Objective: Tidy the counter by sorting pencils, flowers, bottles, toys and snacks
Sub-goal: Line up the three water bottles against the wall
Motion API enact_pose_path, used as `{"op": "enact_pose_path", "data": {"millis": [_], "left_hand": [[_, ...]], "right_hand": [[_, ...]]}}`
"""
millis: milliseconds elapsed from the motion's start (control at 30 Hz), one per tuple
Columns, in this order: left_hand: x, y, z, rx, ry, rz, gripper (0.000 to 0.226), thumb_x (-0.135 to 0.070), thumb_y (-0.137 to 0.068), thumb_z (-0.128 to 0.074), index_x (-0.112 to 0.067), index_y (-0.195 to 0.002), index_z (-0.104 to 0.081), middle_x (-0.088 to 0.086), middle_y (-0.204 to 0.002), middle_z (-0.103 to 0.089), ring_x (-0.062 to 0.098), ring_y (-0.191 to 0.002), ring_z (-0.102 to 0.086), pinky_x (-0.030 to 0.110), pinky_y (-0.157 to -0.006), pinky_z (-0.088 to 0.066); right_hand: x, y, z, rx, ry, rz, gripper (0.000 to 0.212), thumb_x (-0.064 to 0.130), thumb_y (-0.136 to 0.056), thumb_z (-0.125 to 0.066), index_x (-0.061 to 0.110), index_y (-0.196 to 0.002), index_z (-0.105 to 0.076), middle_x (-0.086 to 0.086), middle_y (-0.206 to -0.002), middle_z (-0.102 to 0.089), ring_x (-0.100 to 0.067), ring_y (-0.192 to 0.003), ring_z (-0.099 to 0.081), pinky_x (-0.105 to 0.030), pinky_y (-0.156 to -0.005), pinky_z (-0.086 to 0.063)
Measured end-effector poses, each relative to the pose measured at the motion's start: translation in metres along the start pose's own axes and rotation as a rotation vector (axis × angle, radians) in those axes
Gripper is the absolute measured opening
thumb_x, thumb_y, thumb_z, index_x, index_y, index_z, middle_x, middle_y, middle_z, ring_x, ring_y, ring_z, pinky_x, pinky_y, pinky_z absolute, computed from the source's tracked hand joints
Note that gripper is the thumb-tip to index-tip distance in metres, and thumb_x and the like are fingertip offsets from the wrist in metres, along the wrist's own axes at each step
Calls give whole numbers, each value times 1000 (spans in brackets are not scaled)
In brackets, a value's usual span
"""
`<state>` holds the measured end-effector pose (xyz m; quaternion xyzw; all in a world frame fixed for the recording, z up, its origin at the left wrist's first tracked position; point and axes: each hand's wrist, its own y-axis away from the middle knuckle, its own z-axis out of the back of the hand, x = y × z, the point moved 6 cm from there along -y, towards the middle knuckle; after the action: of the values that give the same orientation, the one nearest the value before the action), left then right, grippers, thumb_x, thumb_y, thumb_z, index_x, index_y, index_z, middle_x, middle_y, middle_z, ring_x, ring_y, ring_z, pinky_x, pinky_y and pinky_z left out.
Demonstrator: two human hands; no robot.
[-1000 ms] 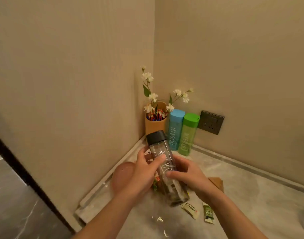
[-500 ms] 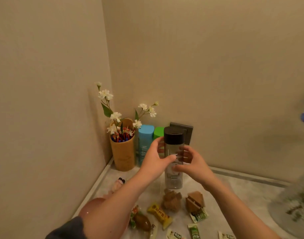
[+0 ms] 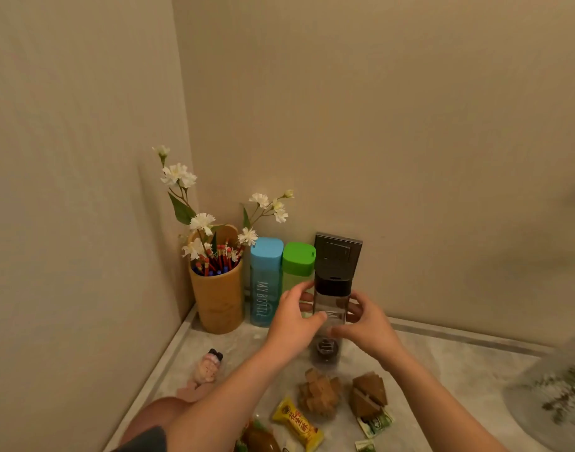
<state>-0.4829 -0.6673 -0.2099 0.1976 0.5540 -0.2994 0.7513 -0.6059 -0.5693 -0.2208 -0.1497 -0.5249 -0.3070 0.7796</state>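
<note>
Black-capped clear bottle (image 3: 331, 309) stands upright, just right of the green-capped bottle (image 3: 297, 260), low over the surface (image 3: 449, 370). Left hand (image 3: 291, 326) and right hand (image 3: 367, 329) flank it equally, fingers curled round its sides.

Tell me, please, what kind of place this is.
Probably a counter corner in a home or hotel room: a pale grey marble-like countertop meets beige walls, a dark grey socket plate sits low on one wall, and a tan bamboo cup holds pencils and white flowers.
</note>
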Motion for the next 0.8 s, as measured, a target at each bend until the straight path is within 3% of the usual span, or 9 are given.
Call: {"op": "enact_pose_path", "data": {"millis": [133, 233, 300, 433, 533, 600, 800], "left_hand": [[18, 4, -5, 26, 59, 73, 54, -11, -86, -66, -27, -134, -47, -3, -119, -54, 4, -100, -57, 11, -74, -46], [28, 7, -10, 57, 91, 129, 50, -8, -88, -63, -23, -133, -48, -7, -110, -56, 3, -94, -58, 9, -70, -45], [37, 8, -15, 81, 106, 177, 47, -7, -89, -60, -19, -133, -47, -6, -107, -57, 3, -90, -58, 7, -68, -44], [52, 9, -24, 111, 118, 280, 42, -8, -91, -59, -12, -131, -44, 1, -114, -60, 6, -95, -58, 10, -74, -44], [58, 8, -29, 125, 137, 334, 42, -11, -92, -58, -13, -131, -41, 3, -122, -60, 9, -101, -57, 19, -86, -45], [59, 7, -30, 130, 152, 347, 43, -12, -93, -58, -14, -131, -41, 4, -127, -58, 9, -103, -56, 19, -86, -43], [67, 1, -30, 129, 167, 380, 45, -12, -91, -61, -15, -131, -41, 5, -133, -56, 12, -111, -55, 25, -94, -44]], "right_hand": [[-8, -3, -1, -28, -11, 6, 73, 0, -60, -88, 20, -121, -54, 0, -118, -66, -17, -115, -62, -42, -98, -52], [-11, -7, -1, -57, -3, 35, 75, 0, -60, -89, 21, -122, -52, 4, -114, -67, -13, -110, -63, -27, -89, -53], [-11, -11, -1, -82, 27, 62, 76, 3, -61, -89, 23, -123, -51, 5, -113, -66, -10, -107, -62, -25, -87, -51], [-8, -22, -1, -107, 95, 113, 76, 10, -62, -90, 25, -125, -51, 4, -113, -64, -14, -105, -61, -33, -91, -51], [-8, -31, -3, -103, 94, 120, 74, 12, -63, -90, 33, -121, -49, 12, -107, -61, -10, -101, -61, -21, -79, -50], [-9, -34, -5, -113, 89, 125, 73, 13, -64, -90, 34, -120, -48, 14, -105, -60, -7, -99, -60, -14, -74, -45], [-10, -42, -8, -137, 99, 133, 71, 14, -66, -89, 34, -119, -46, 12, -106, -59, -1, -96, -56, -9, -72, -41]]}}
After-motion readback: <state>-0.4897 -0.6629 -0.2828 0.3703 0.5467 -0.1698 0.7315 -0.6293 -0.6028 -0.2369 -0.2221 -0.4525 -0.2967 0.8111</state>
